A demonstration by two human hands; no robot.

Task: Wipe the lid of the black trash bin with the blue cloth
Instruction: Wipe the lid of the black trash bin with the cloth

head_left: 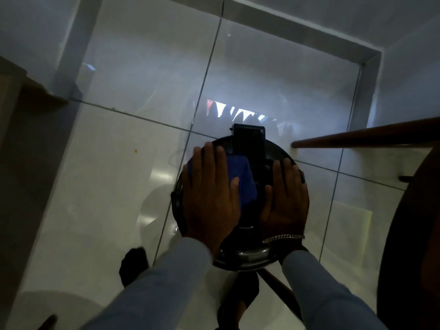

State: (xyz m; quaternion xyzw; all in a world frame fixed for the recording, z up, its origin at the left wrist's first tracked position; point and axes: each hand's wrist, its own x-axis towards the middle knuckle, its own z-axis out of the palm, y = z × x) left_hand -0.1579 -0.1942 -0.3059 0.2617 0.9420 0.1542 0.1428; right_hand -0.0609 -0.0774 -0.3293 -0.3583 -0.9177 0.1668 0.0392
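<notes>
From my feed, the black bin (240, 256) sits just below the middle of the frame on a glossy white tiled floor (107, 186), seen from straight above. Its round lid (273, 148) carries a dark block at the far edge. My left hand (210, 196) lies flat, fingers spread, pressing on the blue cloth (242, 179), which rests on the lid's left-center part. My right hand (284, 201) lies flat and spread on the lid's right side, touching no cloth. The two hands are apart, with the cloth between them. A chain bracelet (283, 238) circles the right wrist. A brown wooden rail (366, 136) enters from the right edge.
</notes>
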